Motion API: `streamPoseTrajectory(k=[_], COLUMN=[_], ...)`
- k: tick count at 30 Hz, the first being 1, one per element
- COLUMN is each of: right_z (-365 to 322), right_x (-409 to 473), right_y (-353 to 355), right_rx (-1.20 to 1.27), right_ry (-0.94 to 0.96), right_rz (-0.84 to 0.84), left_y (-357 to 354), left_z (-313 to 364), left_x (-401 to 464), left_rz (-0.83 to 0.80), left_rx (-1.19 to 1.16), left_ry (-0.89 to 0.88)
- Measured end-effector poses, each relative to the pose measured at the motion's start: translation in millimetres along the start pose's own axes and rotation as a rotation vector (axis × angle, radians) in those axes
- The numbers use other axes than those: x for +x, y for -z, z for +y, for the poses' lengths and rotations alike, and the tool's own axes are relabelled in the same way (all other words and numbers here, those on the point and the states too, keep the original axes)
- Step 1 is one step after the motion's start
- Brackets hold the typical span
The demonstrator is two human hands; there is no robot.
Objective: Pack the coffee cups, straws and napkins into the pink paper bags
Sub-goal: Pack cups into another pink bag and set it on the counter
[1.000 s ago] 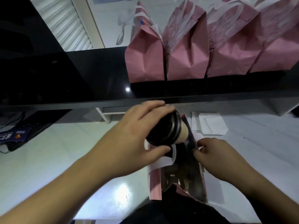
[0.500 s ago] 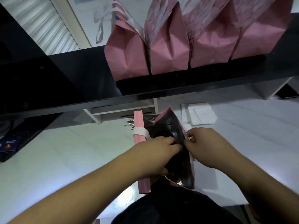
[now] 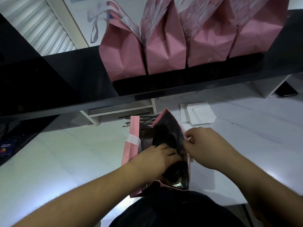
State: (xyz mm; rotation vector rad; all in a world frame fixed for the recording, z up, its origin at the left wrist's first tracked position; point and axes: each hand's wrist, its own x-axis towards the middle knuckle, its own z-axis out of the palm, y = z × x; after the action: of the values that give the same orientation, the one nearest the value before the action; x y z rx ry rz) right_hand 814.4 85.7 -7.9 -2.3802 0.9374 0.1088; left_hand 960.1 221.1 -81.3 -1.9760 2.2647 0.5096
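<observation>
An open pink paper bag (image 3: 130, 151) stands on the white counter (image 3: 65, 153) in front of me. Two black-lidded coffee cups sit inside it, one far (image 3: 164, 139) and one near (image 3: 173, 173). My left hand (image 3: 157, 158) reaches into the bag mouth, its fingers curled over the near cup's lid. My right hand (image 3: 208, 148) pinches the bag's right rim and holds it open. A stack of white napkins (image 3: 199, 113) lies behind the bag to the right. A few thin straws (image 3: 128, 124) poke out behind the bag's left side.
Several more pink paper bags (image 3: 124, 59) stand in a row on the black shelf (image 3: 73, 76) above the counter. A dark device with a cable (image 3: 6, 148) lies at the far left. A dark flat object (image 3: 286, 90) sits at the far right under the shelf.
My left hand has carried the coffee cup from above the bag down inside it. My right hand has stayed on the bag's right rim. The view has tilted downward.
</observation>
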Motion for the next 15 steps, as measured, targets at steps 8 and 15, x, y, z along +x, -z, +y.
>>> streamPoseTrajectory(k=[8, 15], right_z=[-1.8, -0.8], right_x=[-0.3, 0.3], right_y=[0.2, -2.8], right_rx=[0.001, 0.009], right_ry=[-0.003, -0.019], right_rz=[-0.007, -0.021], left_y=[-3.0, -15.0], left_z=[-12.8, -5.7], left_x=[-8.8, -2.5], left_rz=[-0.019, 0.026], left_rx=[-0.067, -0.039], left_ry=[-0.024, -0.129])
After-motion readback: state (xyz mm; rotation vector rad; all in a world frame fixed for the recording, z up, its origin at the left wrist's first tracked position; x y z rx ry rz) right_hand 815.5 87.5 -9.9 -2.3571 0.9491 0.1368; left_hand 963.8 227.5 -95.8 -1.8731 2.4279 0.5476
